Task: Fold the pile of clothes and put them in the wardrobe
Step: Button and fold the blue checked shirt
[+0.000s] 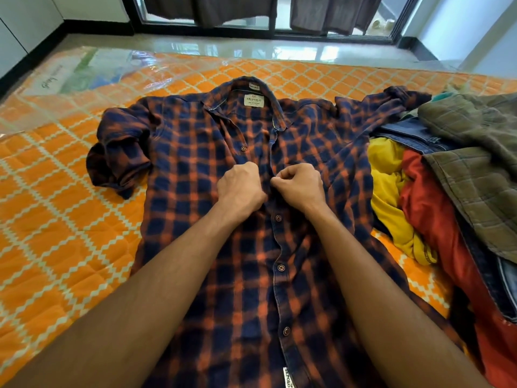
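A navy and orange checked shirt (195, 247) lies face up and spread flat on the orange patterned mattress (61, 219), collar away from me. Its lower buttons are fastened; the top of the placket near the collar hangs open. My left hand (240, 189) grips the left edge of the placket at chest height, fingers curled into the cloth. My right hand (299, 186) pinches the opposite edge right beside it. The shirt's left sleeve (120, 161) is bunched up. A pile of clothes (453, 197) lies to the right.
The pile holds a yellow garment (389, 186), a red one (430, 214), blue jeans (414, 138) and an olive checked garment (481, 152). Beyond the mattress are a glossy tiled floor (251, 49), a dark-framed glass door with hanging curtains (229, 9), and white cabinet fronts (19, 29) at the left.
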